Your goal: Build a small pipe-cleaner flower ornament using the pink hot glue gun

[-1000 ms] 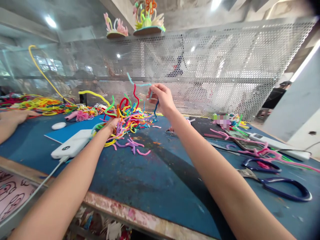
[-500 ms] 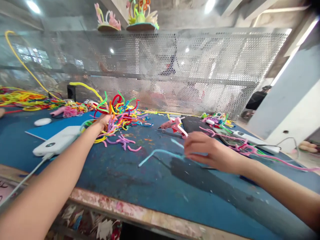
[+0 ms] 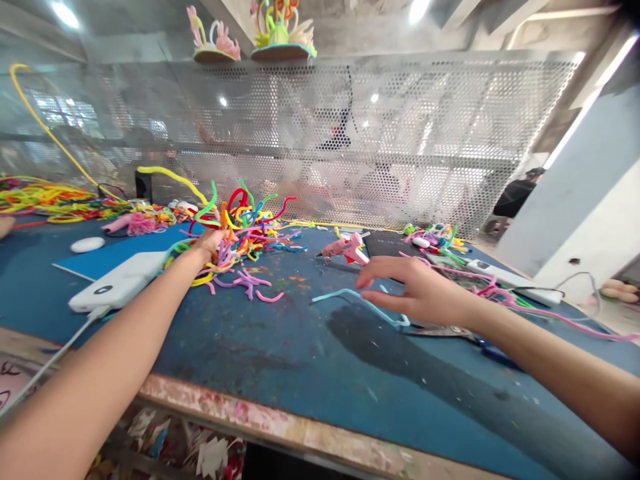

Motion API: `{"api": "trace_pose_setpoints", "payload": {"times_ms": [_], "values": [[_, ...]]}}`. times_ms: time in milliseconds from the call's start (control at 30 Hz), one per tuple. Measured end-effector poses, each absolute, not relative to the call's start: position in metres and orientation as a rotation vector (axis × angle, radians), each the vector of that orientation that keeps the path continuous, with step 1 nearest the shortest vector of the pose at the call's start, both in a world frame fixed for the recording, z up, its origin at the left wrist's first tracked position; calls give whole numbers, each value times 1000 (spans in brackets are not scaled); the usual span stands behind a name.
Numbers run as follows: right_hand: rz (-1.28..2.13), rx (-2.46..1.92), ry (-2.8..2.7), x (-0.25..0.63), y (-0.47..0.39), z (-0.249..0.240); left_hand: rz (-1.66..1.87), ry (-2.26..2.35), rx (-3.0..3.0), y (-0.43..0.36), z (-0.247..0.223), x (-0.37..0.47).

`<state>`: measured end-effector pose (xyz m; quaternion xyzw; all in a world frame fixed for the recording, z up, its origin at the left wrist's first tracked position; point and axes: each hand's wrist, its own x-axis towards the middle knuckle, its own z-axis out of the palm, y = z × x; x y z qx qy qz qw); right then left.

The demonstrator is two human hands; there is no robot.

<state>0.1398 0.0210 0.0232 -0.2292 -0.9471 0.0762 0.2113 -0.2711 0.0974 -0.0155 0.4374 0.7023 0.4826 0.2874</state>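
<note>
My left hand (image 3: 211,244) reaches into a heap of many-coloured pipe cleaners (image 3: 257,227); its fingers are mostly hidden among the stems, so I cannot tell their grip. My right hand (image 3: 407,283) hovers at the right with thumb and fingers apart, holding nothing. Just below it a bent light-blue pipe cleaner (image 3: 375,308) lies on the blue tabletop (image 3: 300,360). Partly under my right wrist is a pair of scissors (image 3: 443,331) with dark blue handles. Beyond the right hand lies a pink glue gun (image 3: 345,248). Near the heap is a purple pipe-cleaner shape (image 3: 247,283).
A white power bank (image 3: 117,283) with a cable lies left of the heap. At the right are pink pipe cleaners (image 3: 545,317) and a white box-shaped device (image 3: 505,280). A perforated metal screen (image 3: 400,147) closes the back. Part of another person's hand (image 3: 6,227) shows far left.
My right hand has let go of the light-blue pipe cleaner and opened, uncovering the scissors. The pipe cleaner has shifted right. Stems in the heap around my left hand have moved slightly.
</note>
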Motion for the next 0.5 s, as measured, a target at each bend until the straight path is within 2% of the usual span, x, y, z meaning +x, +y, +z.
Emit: {"api": "trace_pose_setpoints", "payload": {"times_ms": [233, 500], "values": [[-306, -696, -2840, 25, 63, 23, 1310, 1842, 888, 87, -2, -264], [-222, -1278, -2746, -60, 146, 14, 1431, 1746, 864, 96, 3, -278]]}}
